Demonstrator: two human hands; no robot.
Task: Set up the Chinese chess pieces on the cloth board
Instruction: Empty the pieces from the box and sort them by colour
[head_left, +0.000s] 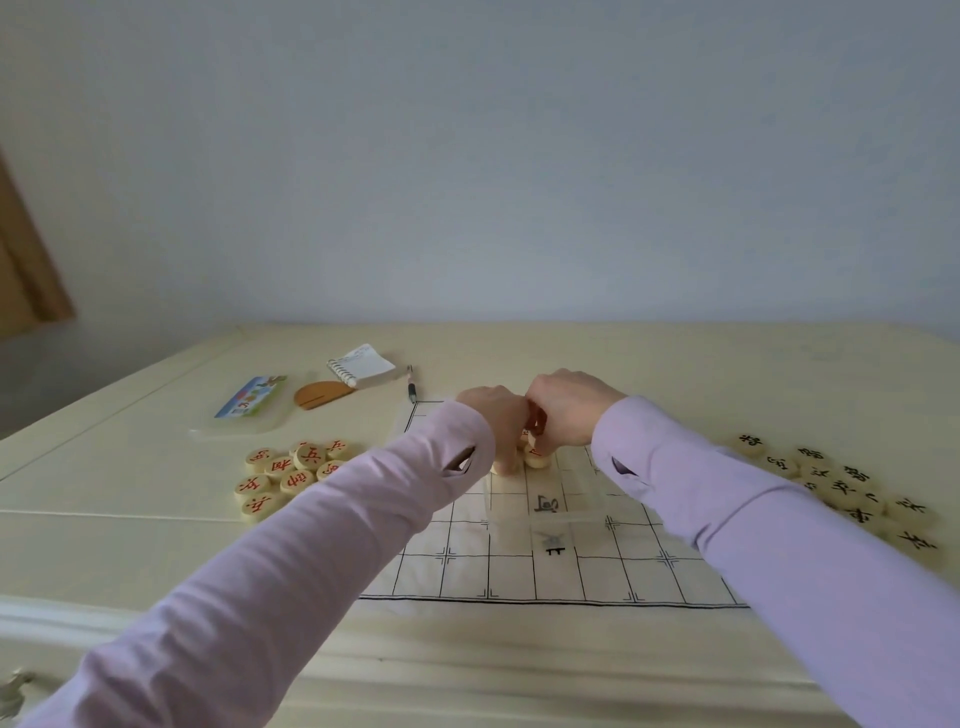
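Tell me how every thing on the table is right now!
Board: spread flat.
Box: clear, standing on the board.
Held pieces: gripped by both hands at the box.
Left hand: curled, gripping pieces.
Right hand: curled, gripping pieces.
Red pile: loose, face up, left of the board.
Black pile: loose, face up, right of the board.
Notepad: lying flat.
Pen: lying beyond the board.

Cloth board (519, 571) between left pile (291, 473), right pile (841, 488) (notebook (363, 366) behind).
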